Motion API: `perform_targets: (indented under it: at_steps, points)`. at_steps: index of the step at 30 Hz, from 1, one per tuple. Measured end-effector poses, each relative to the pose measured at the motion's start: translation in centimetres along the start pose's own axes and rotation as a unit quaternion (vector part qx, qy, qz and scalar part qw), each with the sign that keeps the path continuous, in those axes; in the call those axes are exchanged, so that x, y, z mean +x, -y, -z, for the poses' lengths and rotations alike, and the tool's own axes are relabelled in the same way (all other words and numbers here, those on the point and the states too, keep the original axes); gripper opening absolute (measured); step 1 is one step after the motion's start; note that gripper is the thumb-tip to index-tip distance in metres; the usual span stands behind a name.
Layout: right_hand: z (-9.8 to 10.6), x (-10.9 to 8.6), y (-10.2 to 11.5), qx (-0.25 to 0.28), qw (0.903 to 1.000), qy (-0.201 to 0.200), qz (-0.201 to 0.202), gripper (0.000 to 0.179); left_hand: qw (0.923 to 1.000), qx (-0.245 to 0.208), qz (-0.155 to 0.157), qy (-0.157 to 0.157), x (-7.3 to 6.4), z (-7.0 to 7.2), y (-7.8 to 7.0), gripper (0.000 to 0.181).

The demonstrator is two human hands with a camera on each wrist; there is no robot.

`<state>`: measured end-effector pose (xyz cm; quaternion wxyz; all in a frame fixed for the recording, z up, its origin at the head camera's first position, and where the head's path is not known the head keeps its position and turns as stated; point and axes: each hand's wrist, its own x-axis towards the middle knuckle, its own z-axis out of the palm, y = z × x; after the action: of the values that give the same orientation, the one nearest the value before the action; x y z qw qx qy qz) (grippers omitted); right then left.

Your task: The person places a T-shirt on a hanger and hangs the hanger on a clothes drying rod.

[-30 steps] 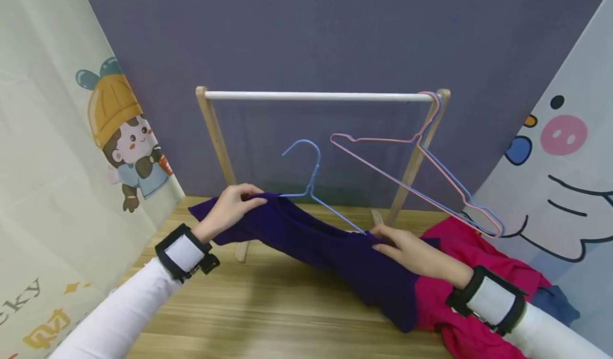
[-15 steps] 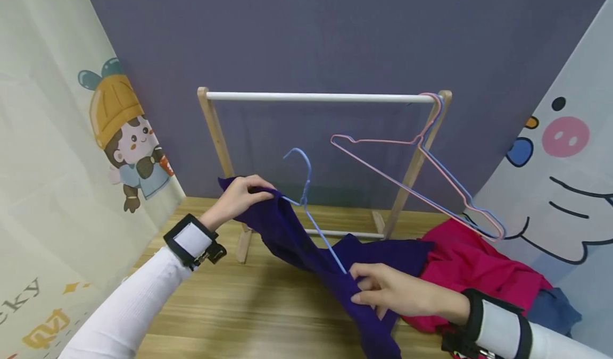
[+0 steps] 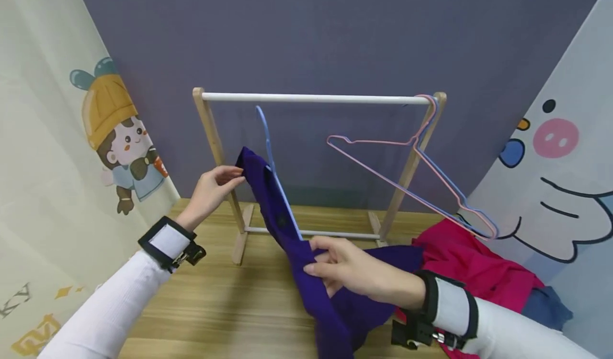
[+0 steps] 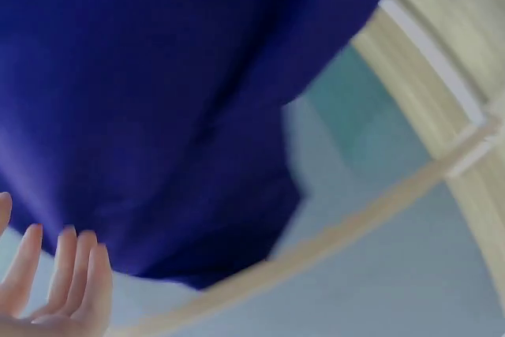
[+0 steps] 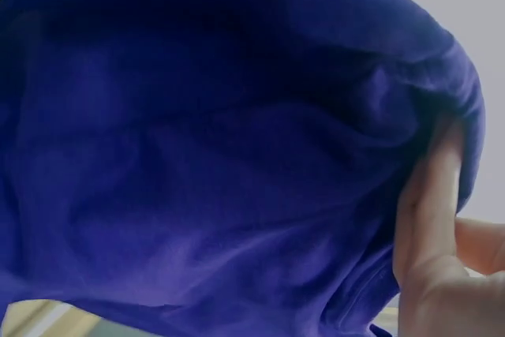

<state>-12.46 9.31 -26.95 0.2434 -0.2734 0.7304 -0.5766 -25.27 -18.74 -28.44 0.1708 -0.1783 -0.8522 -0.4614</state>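
A dark purple shirt (image 3: 306,282) hangs slanted on a blue wire hanger (image 3: 288,206), whose hook points up just below the rack's rod. With thumb and fingers, my right hand (image 3: 356,268) pinches the shirt at the hanger's lower shoulder end; in the right wrist view its fingers (image 5: 438,203) reach behind a fold of cloth. My left hand (image 3: 208,191) is at the shirt's upper left edge. In the left wrist view its fingers (image 4: 67,274) are extended beside the cloth, holding nothing. The shirt's lower part trails over the table to the right.
A wooden rack with a white rod (image 3: 306,98) stands at the back. Pink and blue hangers (image 3: 416,143) hang at its right end. A red garment (image 3: 474,258) and a blue-grey cloth (image 3: 548,308) lie on the right of the wooden table (image 3: 191,306).
The hanger and shirt have swung steeper and moved up and left toward the rod. My right hand has moved left with them. The left hand has let go of the shirt's shoulder.
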Motion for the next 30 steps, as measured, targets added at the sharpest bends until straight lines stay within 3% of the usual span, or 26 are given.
perform_targets:
  at_steps: [5,10,14,18,22,30]
  points:
    - [0.0,2.7,2.4,0.018,0.9998,-0.005,0.007,0.027,0.9987,0.035,0.007,0.038,-1.0,1.0,3.1,0.028]
    - [0.0,5.6,4.1,0.012,0.9994,-0.031,0.01,0.025,0.9956,0.046,0.009,0.082,-2.1,2.0,4.4,0.026]
    - [-0.1,8.1,4.7,0.04,0.9979,-0.05,-0.004,0.021,0.9933,0.068,0.009,0.093,-2.8,2.6,5.0,0.024]
    - [0.0,10.2,4.7,0.071,0.9957,-0.058,-0.015,0.019,0.9912,0.084,0.006,0.102,-3.4,3.1,5.7,0.022]
    - [-0.1,11.8,4.1,0.082,0.9937,-0.071,-0.03,0.029,0.9905,0.073,-0.002,0.117,-3.7,3.3,6.3,0.02]
    - [-1.2,13.4,2.6,0.081,0.9919,-0.087,-0.044,0.038,0.9873,0.069,0.0,0.143,-4.3,3.7,6.7,0.02]
